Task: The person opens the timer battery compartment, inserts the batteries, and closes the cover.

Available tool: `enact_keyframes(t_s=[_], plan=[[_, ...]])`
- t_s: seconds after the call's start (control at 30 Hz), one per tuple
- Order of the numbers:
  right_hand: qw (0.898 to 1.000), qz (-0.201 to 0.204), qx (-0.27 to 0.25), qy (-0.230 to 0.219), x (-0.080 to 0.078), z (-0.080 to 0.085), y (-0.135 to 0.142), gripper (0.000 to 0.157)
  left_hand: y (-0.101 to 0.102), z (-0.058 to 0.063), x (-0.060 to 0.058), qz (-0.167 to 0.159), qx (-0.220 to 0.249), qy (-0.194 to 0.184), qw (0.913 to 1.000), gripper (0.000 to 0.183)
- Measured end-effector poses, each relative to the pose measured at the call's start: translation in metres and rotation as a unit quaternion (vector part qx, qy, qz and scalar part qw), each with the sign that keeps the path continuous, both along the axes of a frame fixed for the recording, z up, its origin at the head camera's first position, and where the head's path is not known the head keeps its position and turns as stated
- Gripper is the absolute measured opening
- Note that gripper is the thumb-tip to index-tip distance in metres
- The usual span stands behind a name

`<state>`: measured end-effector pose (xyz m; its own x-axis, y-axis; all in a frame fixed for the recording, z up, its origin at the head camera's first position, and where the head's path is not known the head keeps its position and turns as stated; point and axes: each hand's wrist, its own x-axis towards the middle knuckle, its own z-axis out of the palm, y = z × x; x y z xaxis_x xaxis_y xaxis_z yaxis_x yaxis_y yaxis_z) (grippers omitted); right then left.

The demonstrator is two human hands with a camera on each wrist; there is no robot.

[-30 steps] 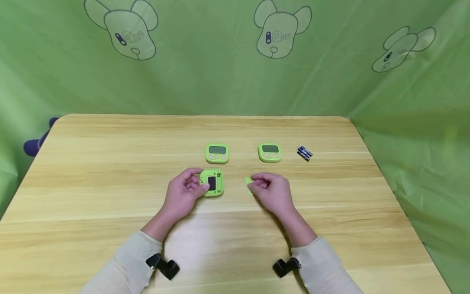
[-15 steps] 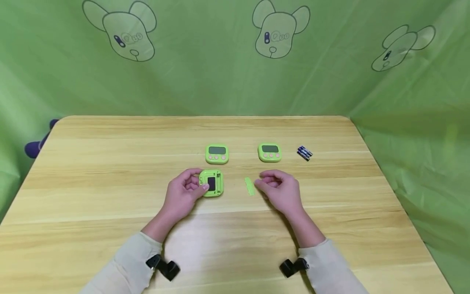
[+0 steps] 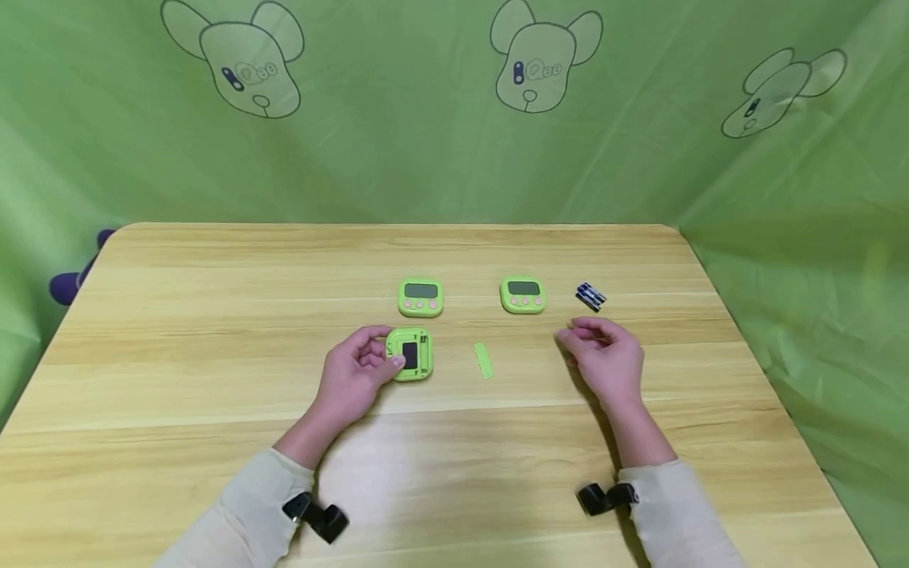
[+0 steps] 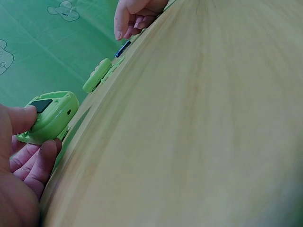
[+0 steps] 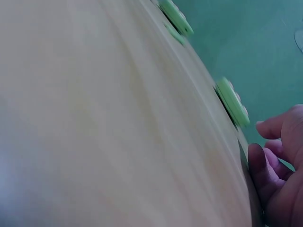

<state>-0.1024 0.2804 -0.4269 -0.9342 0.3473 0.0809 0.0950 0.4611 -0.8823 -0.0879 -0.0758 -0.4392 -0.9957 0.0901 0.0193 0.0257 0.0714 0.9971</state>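
Observation:
My left hand [image 3: 355,372] grips a green digital timer [image 3: 424,355], thumb on its back near a black rectangle. The back faces up with its battery slot uncovered; in the left wrist view the timer [image 4: 59,118] is tilted just off the wood. To its right lies the thin green battery cover [image 3: 484,360], flat on the table. My right hand [image 3: 609,361] hovers over the table with loosely bent fingers, thumb and index apart in the right wrist view and nothing between them. Just beyond its fingertips are several dark blue batteries [image 3: 590,297], lying side by side.
Two more green timers, one on the left [image 3: 420,297] and one on the right [image 3: 522,295], lie screen up behind the hands. The wooden table [image 3: 213,315] ends at a green printed curtain [image 3: 398,158] at the back and right.
My right hand has let go of the battery cover, leaving it on the table, and has moved right toward the batteries. The left hand with the timer has stayed in place.

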Motion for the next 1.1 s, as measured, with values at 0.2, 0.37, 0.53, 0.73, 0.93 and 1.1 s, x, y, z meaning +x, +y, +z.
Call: enact_keyframes(t_s=[0.2,0.37,0.53,0.73,0.93,1.1], plan=[[0.999,-0.032,0.02,-0.002,-0.013,-0.002,0.019,0.031,0.0,-0.001,0.0,0.0,0.003,-0.003,1.0,0.043],[0.997,-0.053,0.05,-0.021,-0.024,-0.001,0.028,0.033,-0.001,0.0,0.001,0.002,0.007,0.001,1.0,0.04],[0.995,-0.065,0.072,-0.033,-0.032,-0.002,0.033,0.035,0.0,0.001,0.001,0.003,0.004,0.001,1.0,0.04],[0.99,-0.07,0.118,-0.043,-0.035,-0.002,0.031,0.032,0.001,0.017,0.005,0.003,-0.004,-0.013,0.9999,0.038],[0.984,-0.066,0.154,-0.053,-0.037,-0.003,0.03,0.026,0.0,0.0,0.001,0.003,0.004,-0.007,1.0,0.041],[0.979,-0.03,0.19,-0.063,-0.038,0.003,0.027,0.021,-0.001,-0.001,0.001,0.002,0.009,0.002,1.0,0.041]])
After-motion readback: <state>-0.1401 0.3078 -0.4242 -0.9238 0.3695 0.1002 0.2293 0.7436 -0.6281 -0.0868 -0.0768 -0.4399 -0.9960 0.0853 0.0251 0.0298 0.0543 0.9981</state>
